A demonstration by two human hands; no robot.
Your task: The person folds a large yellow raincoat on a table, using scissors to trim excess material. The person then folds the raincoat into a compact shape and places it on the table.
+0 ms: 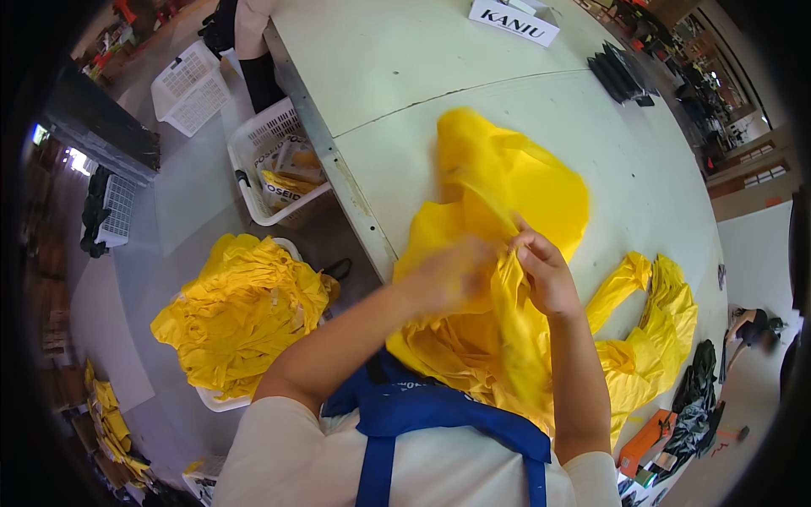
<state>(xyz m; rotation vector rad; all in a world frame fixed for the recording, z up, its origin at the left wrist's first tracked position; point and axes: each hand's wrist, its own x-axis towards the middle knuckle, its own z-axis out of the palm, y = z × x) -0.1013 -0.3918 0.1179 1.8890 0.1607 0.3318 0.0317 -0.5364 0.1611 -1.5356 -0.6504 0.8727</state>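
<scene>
A thin, shiny yellow garment [541,186], which looks like a raincoat, lies rumpled over the near edge of the table and against my apron. With thumb and fingers closed, my right hand [545,270] pinches a bunched edge of it. Just to the left, my left hand [456,270] is at the same cloth, but motion smears its fingers, so its grip cannot be made out. Part of the garment is blurred too. Another stretch of yellow cloth [667,329], shaped like a sleeve, lies on the table to the right.
A basket heaped with yellow garments [245,313] stands at my left. Beyond it, a white basket [253,203] holds packaged items beside the pale table [363,51]. A white box [515,21], black folded items [621,72] and an orange box [646,444] lie farther off.
</scene>
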